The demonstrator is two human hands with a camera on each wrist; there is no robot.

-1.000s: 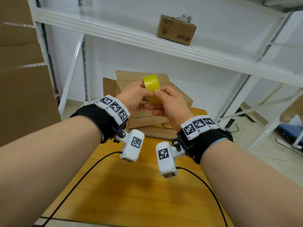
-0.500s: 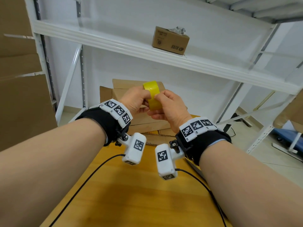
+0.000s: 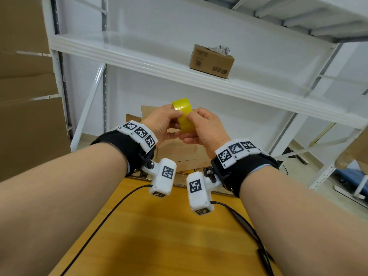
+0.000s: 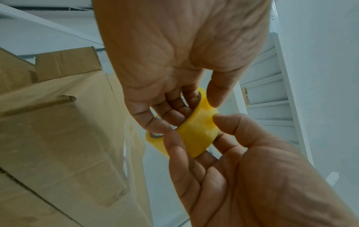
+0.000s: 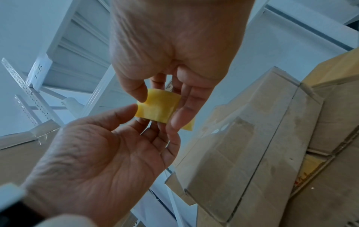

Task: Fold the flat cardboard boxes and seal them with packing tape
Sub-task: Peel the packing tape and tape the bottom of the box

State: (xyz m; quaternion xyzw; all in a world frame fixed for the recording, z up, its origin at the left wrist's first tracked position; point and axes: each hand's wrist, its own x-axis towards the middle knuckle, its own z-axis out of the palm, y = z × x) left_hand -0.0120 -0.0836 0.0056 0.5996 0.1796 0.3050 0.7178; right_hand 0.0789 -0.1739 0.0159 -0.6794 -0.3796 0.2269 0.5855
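A yellow roll of packing tape (image 3: 183,116) is held up in front of me, above the far end of the wooden table (image 3: 159,232). My left hand (image 3: 159,124) grips it with fingers through the core (image 4: 180,110) and the thumb on the outer face. My right hand (image 3: 207,128) pinches the roll (image 5: 157,107) from the other side, its thumb tip pressing the outer face beside the left thumb. Brown cardboard boxes (image 3: 179,154) lie stacked on the table behind my hands, partly hidden by them.
A white metal shelf (image 3: 179,72) runs across above the table and carries a small brown carton (image 3: 211,60). Tall cardboard sheets (image 3: 25,116) stand at the left. Black cables (image 3: 103,218) trail over the tabletop from the wrist cameras.
Both hands have kept hold of the roll. My view has tilted upward, and the two thumbs have come closer together on the roll's outer face.
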